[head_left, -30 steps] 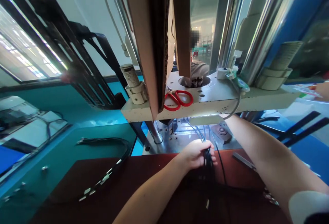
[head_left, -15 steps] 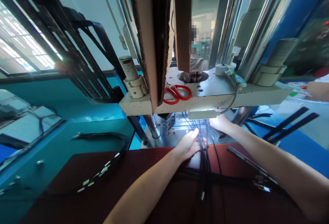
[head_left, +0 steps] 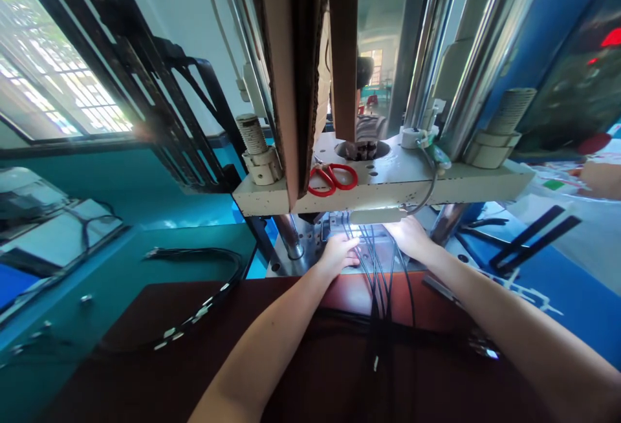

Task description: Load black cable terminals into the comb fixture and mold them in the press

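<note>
Several thin black cables (head_left: 381,284) run from the lit metal fixture (head_left: 334,224) under the press down onto the dark red table. My left hand (head_left: 340,253) is at the left side of these cables. Its fingers are curled in and the thumb is against the leftmost cable. On the other side, my right hand (head_left: 408,237) reaches in under the white lamp bar (head_left: 378,215), beside the cables' upper ends. Its fingertips are partly hidden by the bar and washed out by glare, so their hold is unclear.
Red-handled scissors (head_left: 334,179) lie on the press's cream crossplate (head_left: 436,188), above both hands. Steel posts (head_left: 290,237) flank the fixture. Another cable bundle (head_left: 208,303) curves over the table's left side. A metal bar (head_left: 439,288) rests near my right forearm.
My left hand has moved left and slightly up, off the cable bunch it gripped. My right hand has shifted slightly left under the lamp bar. The cables look more spread out, and the camera view has shifted.
</note>
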`<state>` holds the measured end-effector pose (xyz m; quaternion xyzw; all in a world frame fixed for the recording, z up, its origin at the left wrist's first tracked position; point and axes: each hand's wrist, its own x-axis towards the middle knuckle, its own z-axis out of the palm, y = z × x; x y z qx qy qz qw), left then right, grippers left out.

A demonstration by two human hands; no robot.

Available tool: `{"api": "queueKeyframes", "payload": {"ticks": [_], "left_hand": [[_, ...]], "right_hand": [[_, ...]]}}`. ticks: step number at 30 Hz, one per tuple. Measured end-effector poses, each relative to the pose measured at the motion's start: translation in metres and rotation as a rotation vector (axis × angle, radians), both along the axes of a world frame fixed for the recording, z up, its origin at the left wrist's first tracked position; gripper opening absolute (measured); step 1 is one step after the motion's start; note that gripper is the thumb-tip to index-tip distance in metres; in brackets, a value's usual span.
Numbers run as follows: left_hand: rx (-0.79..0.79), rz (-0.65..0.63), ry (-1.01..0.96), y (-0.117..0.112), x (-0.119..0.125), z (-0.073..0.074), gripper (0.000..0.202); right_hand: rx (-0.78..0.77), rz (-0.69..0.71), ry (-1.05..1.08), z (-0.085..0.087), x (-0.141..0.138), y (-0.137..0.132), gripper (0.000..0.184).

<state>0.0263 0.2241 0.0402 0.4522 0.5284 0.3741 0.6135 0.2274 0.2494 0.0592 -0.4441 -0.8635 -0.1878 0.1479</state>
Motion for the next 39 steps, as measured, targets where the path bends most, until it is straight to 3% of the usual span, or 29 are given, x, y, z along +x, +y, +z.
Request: {"api": "queueKeyframes", "payload": {"ticks": [2, 4, 6, 8, 9, 11, 15, 20, 24, 34, 39], "left_hand": [[0.098, 0.091, 0.119, 0.003, -0.008, 0.001, 0.013], [0.307, 0.133, 0.261, 0.006, -0.013, 0.005, 0.017], [0.674, -0.004, 0.502, 0.011, -0.015, 0.01, 0.018], [1.065, -0.242, 0.773, 0.017, -0.013, 0.016, 0.024], [1.201, -0.34, 0.876, 0.02, -0.01, 0.018, 0.029], [1.309, -0.432, 0.982, 0.026, -0.005, 0.021, 0.037], [1.272, -0.468, 1.066, 0.031, 0.003, 0.022, 0.042], [1.215, -0.391, 1.064, 0.032, 0.009, 0.019, 0.05], [1.175, -0.331, 0.994, 0.035, 0.013, 0.015, 0.055], [0.941, -0.359, 0.733, 0.037, 0.015, 0.015, 0.049], [0.896, -0.384, 0.762, 0.042, 0.016, 0.017, 0.043]], "right_hand": [[-0.015, 0.015, -0.006, 0.0, -0.001, 0.0, 0.026], [-0.039, 0.032, -0.018, 0.0, -0.004, 0.0, 0.029], [-0.064, 0.046, -0.032, 0.001, -0.006, -0.001, 0.031], [-0.092, 0.056, -0.047, 0.003, -0.006, 0.0, 0.032], [-0.106, 0.059, -0.055, 0.004, -0.006, 0.0, 0.033], [-0.142, 0.064, -0.074, 0.007, -0.005, 0.0, 0.034], [-0.199, 0.064, -0.106, 0.012, -0.002, 0.004, 0.036], [-0.232, 0.072, -0.118, 0.015, -0.002, 0.009, 0.037], [-0.227, 0.079, -0.096, 0.013, -0.003, 0.01, 0.034], [-0.225, 0.14, -0.035, 0.017, -0.005, 0.016, 0.036], [-0.242, 0.13, -0.011, 0.016, -0.006, 0.016, 0.034]]}}
